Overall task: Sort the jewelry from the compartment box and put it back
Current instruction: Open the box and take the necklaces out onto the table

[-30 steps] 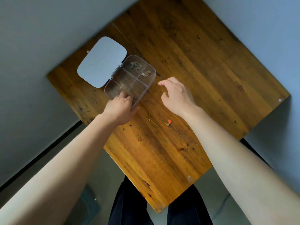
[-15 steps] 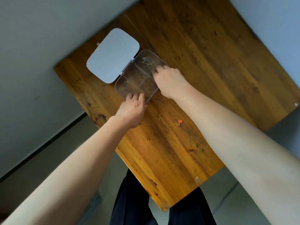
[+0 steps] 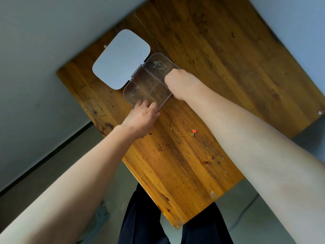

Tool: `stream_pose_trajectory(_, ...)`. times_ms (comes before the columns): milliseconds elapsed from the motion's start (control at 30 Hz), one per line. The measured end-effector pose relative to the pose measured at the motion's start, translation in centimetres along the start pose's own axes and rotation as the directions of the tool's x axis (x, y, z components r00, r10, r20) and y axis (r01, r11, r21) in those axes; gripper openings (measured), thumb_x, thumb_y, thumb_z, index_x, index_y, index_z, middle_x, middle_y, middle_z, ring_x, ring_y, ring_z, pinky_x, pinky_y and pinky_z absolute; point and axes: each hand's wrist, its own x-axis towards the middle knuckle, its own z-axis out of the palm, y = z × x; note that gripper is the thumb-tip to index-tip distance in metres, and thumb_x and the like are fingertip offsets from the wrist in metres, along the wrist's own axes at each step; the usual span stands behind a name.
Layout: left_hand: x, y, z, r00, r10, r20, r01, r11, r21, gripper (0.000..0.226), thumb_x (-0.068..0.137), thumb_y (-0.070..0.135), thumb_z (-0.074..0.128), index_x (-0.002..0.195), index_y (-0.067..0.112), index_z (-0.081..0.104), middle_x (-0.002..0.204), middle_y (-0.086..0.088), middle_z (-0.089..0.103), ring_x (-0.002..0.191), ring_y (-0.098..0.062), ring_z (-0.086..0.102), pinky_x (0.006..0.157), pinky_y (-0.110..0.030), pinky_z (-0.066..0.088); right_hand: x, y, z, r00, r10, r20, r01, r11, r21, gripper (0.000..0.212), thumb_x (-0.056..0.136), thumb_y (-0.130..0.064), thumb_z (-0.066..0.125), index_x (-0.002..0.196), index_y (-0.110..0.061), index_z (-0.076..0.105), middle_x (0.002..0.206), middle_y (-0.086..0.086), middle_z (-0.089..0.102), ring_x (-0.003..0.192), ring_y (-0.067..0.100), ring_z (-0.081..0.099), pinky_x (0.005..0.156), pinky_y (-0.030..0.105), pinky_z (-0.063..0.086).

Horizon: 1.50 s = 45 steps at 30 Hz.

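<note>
A clear compartment box lies open on the wooden table, its white lid folded back to the left. Some silvery jewelry sits in the far compartment. My left hand grips the box's near edge. My right hand reaches into a right-side compartment, fingertips curled down and hidden, so I cannot tell whether it holds anything. A gold chain with a red charm lies on the table near the box, between my forearms.
The table's near corner points at my legs in dark trousers. Grey walls and floor surround the table. A small white fleck sits at the right table edge.
My right hand moved from the table beside the box into the box's right-side compartment. My left hand stayed on the near edge. The camera shifted slightly.
</note>
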Motion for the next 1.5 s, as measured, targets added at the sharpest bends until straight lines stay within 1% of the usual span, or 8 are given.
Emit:
stream_pose_trajectory(200,0.0,-0.4,0.4,0.998,0.006,-0.063,-0.010,0.998,-0.056,0.026,0.105,0.037,0.041,0.091,0.014,0.038,0.097,-0.011,0.052,0.088,-0.022,0.038,0.079,-0.044,0.047,-1.0,0.5,0.3,0.988,-0.068,-0.136,0.068,0.998,-0.004,0.018,0.089,0.005,0.065,0.106,-0.002,0.067,0.101,0.017,0.066,0.089,0.031,0.068,0.073,0.036,0.056)
stream_pose_trajectory(400,0.1,-0.5,0.4,0.994,-0.037,-0.103,0.018,0.983,-0.184,0.062,0.086,0.073,0.030,0.079,0.012,0.043,0.078,-0.006,0.051,0.074,-0.022,0.045,0.072,-0.036,0.040,-3.7,2.8,1.9,0.990,-0.003,-0.140,0.061,0.911,0.409,0.010,0.090,-0.018,0.074,0.099,-0.017,0.077,0.104,0.004,0.071,0.090,0.015,0.065,0.075,0.030,0.055)
stream_pose_trajectory(700,0.0,-0.1,0.7,0.961,-0.188,-0.205,0.091,0.908,-0.409,0.038,0.106,0.036,0.038,0.078,0.011,0.043,0.070,0.002,0.042,0.064,-0.019,0.039,0.060,-0.033,0.027,-5.0,1.9,3.4,0.992,-0.007,-0.128,0.076,0.837,0.542,0.011,0.092,-0.035,0.070,0.100,-0.029,0.075,0.107,-0.006,0.071,0.091,0.007,0.056,0.077,0.026,0.043)
stream_pose_trajectory(1000,-0.6,1.1,-0.7,0.913,-0.367,-0.177,0.195,0.774,-0.602,0.042,0.107,0.041,0.032,0.079,0.011,0.042,0.069,-0.002,0.045,0.063,-0.018,0.042,0.056,-0.035,0.036,-5.8,1.1,4.2,0.975,0.146,-0.166,0.016,0.702,0.712,0.014,0.099,-0.031,0.061,0.107,-0.024,0.069,0.108,-0.007,0.067,0.096,0.005,0.058,0.074,0.015,0.043)
stream_pose_trajectory(1100,-1.1,1.4,-1.5,0.872,-0.442,-0.213,0.206,0.724,-0.659,0.045,0.106,0.044,0.031,0.082,0.009,0.045,0.078,-0.019,0.060,0.072,-0.034,0.058,0.066,-0.049,0.048,-6.0,0.7,3.4,0.945,0.287,-0.155,-0.021,0.527,0.849,0.013,0.101,-0.032,0.055,0.109,-0.024,0.062,0.104,-0.012,0.065,0.093,0.001,0.060,0.076,0.012,0.046)
stream_pose_trajectory(1233,-1.9,2.0,-2.2,0.725,-0.645,-0.240,0.213,0.542,-0.813,0.044,0.106,0.045,0.029,0.082,0.013,0.047,0.092,-0.028,0.065,0.085,-0.038,0.064,0.074,-0.048,0.050,-6.9,0.5,2.5,0.914,0.405,0.002,0.009,-0.026,1.000,0.017,0.104,-0.023,0.050,0.117,-0.013,0.056,0.102,-0.004,0.073,0.103,0.011,0.069,0.094,0.027,0.055)
stream_pose_trajectory(1333,-2.5,2.9,-2.7,0.612,-0.757,-0.229,0.169,0.408,-0.897,0.042,0.106,0.042,0.029,0.077,0.015,0.043,0.084,-0.018,0.057,0.080,-0.030,0.054,0.071,-0.044,0.043,-7.9,0.7,1.9,0.888,0.444,0.120,0.026,-0.309,0.951,0.014,0.105,-0.020,0.050,0.116,-0.012,0.055,0.084,-0.003,0.071,0.102,0.017,0.072,0.101,0.033,0.051)
stream_pose_trajectory(1500,-3.3,5.9,-4.8,0.716,-0.665,-0.213,0.003,0.308,-0.951,0.040,0.106,0.041,0.031,0.086,0.022,0.059,0.096,-0.007,0.070,0.096,-0.021,0.067,0.092,-0.043,0.054,-10.0,2.3,0.8,0.853,0.467,0.232,0.104,-0.588,0.802,0.010,0.102,-0.013,0.055,0.110,-0.010,0.059,0.085,0.006,0.067,0.084,0.019,0.074,0.087,0.038,0.060)
